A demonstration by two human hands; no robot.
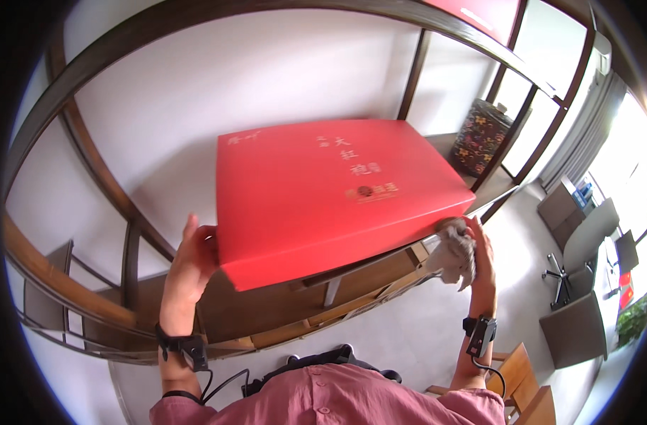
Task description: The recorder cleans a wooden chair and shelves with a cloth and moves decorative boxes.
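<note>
A large flat red gift box [330,184] with gold lettering is held up in front of the dark wooden shelf, tilted with its left front corner lowest. My left hand [192,265] grips the box's left side, thumb pointing up and the other fingertips partly hidden behind it. At the right front corner, my right hand [483,258] presses a crumpled grey cloth [453,255] against the box's lower edge. Some of its fingers are hidden by the cloth.
Dark wooden posts and rails of the shelf [100,166] frame the box on both sides. A dark floral canister [480,138] stands on the shelf at right. Behind me to the right are a wooden chair [521,382], an office chair [585,230] and a desk [585,312].
</note>
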